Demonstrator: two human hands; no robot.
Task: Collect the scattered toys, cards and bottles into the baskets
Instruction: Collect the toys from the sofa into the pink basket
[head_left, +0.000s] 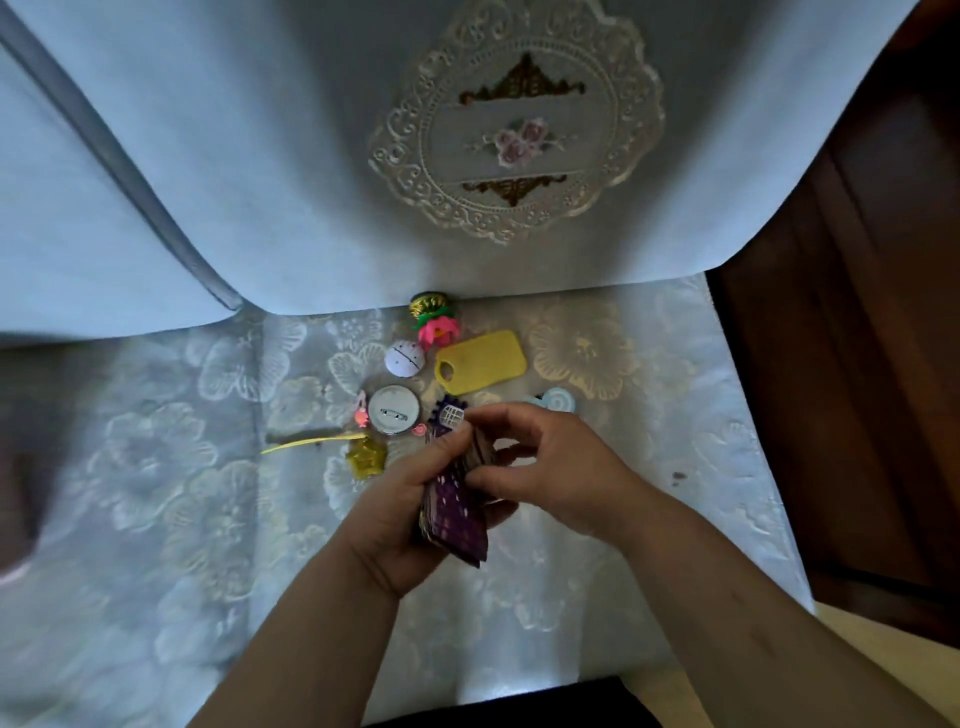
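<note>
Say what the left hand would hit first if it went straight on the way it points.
Likely the purple cog toy, just beyond the cards the left hand holds; depth is unclear.

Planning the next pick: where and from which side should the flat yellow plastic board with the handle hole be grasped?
Pinch the plain short end of the yellow plastic board, coming from the right. It lies flat on the lace tablecloth, and that end looks free; the hole end sits close to the small white ball and pink flower toy. Probably tip an edge up first.
</note>
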